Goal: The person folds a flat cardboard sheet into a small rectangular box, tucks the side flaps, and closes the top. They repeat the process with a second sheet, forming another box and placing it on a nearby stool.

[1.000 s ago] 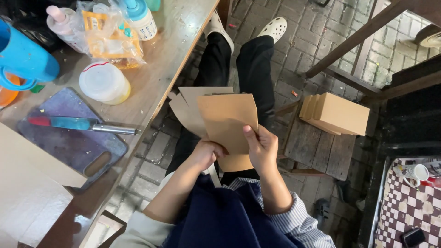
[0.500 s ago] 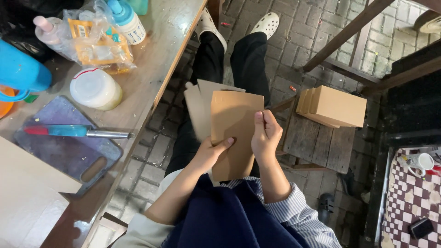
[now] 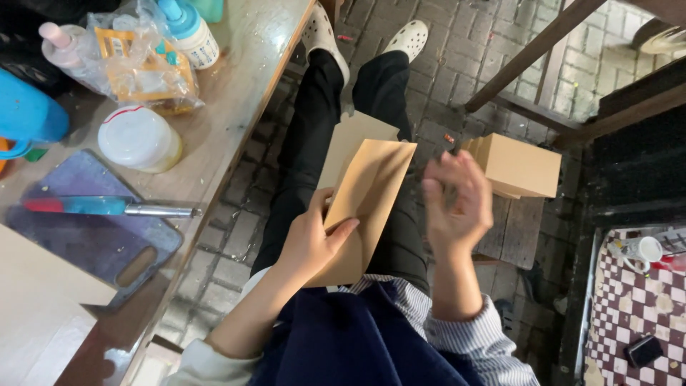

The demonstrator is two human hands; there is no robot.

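Observation:
I sit with a flat brown cardboard sheet [image 3: 364, 196] standing on my lap, over black trousers. My left hand [image 3: 313, 239] grips its lower left edge, thumb across the front. Behind it a second brown sheet [image 3: 351, 136] shows at the top. My right hand [image 3: 457, 200] is off the cardboard, raised to its right, fingers spread and blurred, holding nothing. A folded brown cardboard box [image 3: 516, 166] rests on a low wooden stool [image 3: 516, 229] just beyond the right hand.
At my left stands a wooden table [image 3: 236, 93] with a blue-handled knife [image 3: 107, 207] on a dark cutting board [image 3: 78, 243], a white lidded tub [image 3: 139, 138], bottles and a plastic bag. A checkered surface [image 3: 629, 314] with a white cup lies at right. Brick floor below.
My right hand has let go of the cardboard and swung out to the right. The left hand keeps the sheet, which has tilted slightly.

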